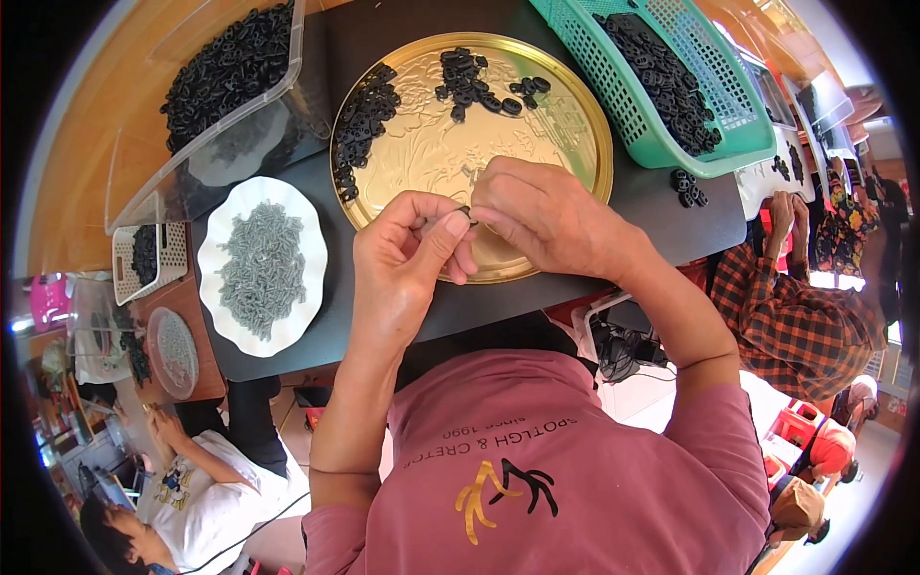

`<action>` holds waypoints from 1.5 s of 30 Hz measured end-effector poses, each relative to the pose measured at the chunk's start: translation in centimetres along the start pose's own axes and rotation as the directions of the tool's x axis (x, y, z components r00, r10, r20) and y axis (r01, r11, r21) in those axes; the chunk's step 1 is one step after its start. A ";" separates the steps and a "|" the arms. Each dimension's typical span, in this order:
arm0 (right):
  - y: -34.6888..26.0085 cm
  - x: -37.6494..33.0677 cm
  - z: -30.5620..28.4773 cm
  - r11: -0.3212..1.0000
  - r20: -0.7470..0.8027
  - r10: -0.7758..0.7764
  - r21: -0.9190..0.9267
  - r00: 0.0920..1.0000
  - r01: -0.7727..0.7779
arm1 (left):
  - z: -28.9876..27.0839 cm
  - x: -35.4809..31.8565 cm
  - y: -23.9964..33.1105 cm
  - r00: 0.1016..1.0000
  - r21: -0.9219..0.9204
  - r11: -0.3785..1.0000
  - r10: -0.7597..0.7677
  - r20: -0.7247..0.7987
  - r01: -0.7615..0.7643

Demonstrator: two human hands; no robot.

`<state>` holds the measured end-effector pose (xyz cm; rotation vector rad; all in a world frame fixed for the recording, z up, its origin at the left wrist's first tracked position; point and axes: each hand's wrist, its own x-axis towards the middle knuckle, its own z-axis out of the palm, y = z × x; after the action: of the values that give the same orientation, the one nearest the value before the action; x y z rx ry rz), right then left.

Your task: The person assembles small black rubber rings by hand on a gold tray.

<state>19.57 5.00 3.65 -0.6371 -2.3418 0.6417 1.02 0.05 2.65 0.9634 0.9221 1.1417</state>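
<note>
Above the near part of a round gold tray [498, 42], my left hand [407, 249] pinches a small black plastic piece [467, 212] between thumb and forefinger. My right hand [551, 216] is closed, its fingertips meeting that piece from the right; whatever else they grip is hidden. A few clear little pins [469, 173] show beside the right knuckles. On the tray, black pieces lie in a heap [364, 129] at the left and a looser cluster [463, 81] at the far middle. More clear pins [561, 120] lie at its right.
A white scalloped dish [213, 278] of greyish clear pins stands left of the tray. Behind it is a clear bin [230, 134] of black pieces. A green basket [632, 125] with black pieces stands at the right, loose ones [688, 188] beside it. Other people sit on both sides.
</note>
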 end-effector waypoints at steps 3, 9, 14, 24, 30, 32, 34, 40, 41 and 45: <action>0.1 -0.1 0.4 1.000 -0.023 0.015 0.001 1.000 -0.015 | 0.1 0.1 -0.3 1.000 -0.004 1.000 0.006 -0.019 -0.006; 0.3 -0.2 0.4 0.989 -0.076 0.147 -0.004 0.986 -0.148 | 0.0 1.1 -1.2 1.000 -0.039 0.999 0.004 0.000 -0.004; 2.9 0.3 -1.8 0.946 -0.163 0.290 -0.102 0.943 -0.308 | -0.6 1.3 -1.2 0.999 -0.059 0.998 -0.026 -0.045 0.023; 7.9 1.6 -2.0 0.729 -0.176 0.370 -0.554 0.912 -0.402 | -0.8 1.1 -1.2 0.997 -0.107 0.994 -0.026 -0.071 0.018; 8.0 1.7 -2.2 0.724 -0.077 0.297 -0.631 0.952 -0.277 | -0.9 1.0 -1.0 0.998 -0.100 0.995 -0.034 -0.058 0.028; 7.9 1.8 -2.3 0.737 -0.053 0.285 -0.627 0.957 -0.254 | -0.9 0.9 -0.9 0.998 -0.094 0.995 -0.032 -0.054 0.027; 7.3 1.9 -2.3 0.699 -0.039 0.323 -0.664 0.946 -0.266 | -0.9 0.8 -0.9 0.998 -0.088 0.996 -0.031 -0.048 0.027; 7.8 1.8 -1.1 0.608 -0.065 0.283 -0.760 0.957 -0.231 | -0.7 0.8 -0.8 0.998 -0.084 0.996 -0.038 -0.047 0.034; 8.0 1.5 -1.2 0.607 -0.066 0.285 -0.760 0.956 -0.233 | -0.6 0.8 -0.8 0.998 -0.088 0.995 -0.041 -0.053 0.036; 6.3 0.8 -1.9 0.887 -0.187 0.408 -0.150 0.893 -0.437 | -1.2 0.7 -1.1 0.999 -0.092 0.995 -0.046 -0.023 0.043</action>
<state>21.97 10.83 1.65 -1.2653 -2.1478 0.5360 0.36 0.79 1.21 0.8520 0.8990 1.1505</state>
